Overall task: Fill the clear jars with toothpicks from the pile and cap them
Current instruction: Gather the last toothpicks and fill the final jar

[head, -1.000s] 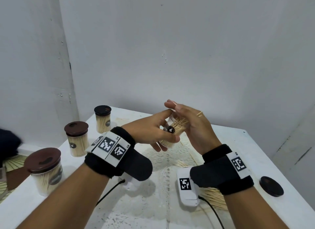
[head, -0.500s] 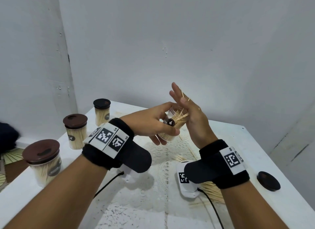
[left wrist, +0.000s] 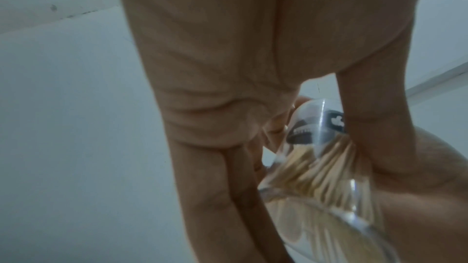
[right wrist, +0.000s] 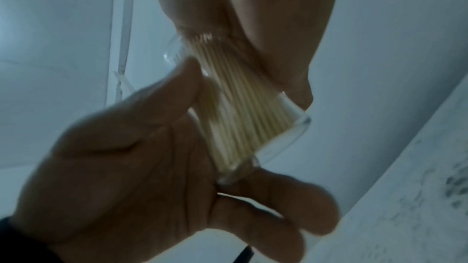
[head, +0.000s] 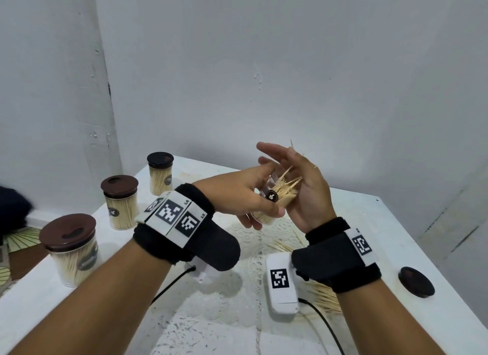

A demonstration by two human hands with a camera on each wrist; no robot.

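My left hand (head: 237, 193) grips a clear jar (head: 274, 198) tilted toward the right, well above the table. Toothpicks (head: 286, 181) poke unevenly out of its mouth. My right hand (head: 298, 180) is open, fingers straight, its palm against the toothpick tips. In the left wrist view the jar (left wrist: 316, 167) shows between thumb and fingers of the left hand (left wrist: 228, 67). The right wrist view shows the jar (right wrist: 243, 107) between the left hand (right wrist: 152, 177) below and the right hand (right wrist: 253, 6) above. The toothpick pile (head: 324, 299) lies under my right wrist. A loose dark cap (head: 416, 282) lies at the far right.
Three capped, filled jars stand along the left edge of the white table (head: 369, 222): a near one (head: 70, 249), a middle one (head: 120, 202) and a far one (head: 160, 173). A white tagged device (head: 281, 283) with a cable lies near the pile. Walls stand close behind.
My right hand's fingers have straightened from curled over the jar mouth and now lean left above it. The left hand keeps holding the jar in about the same place.
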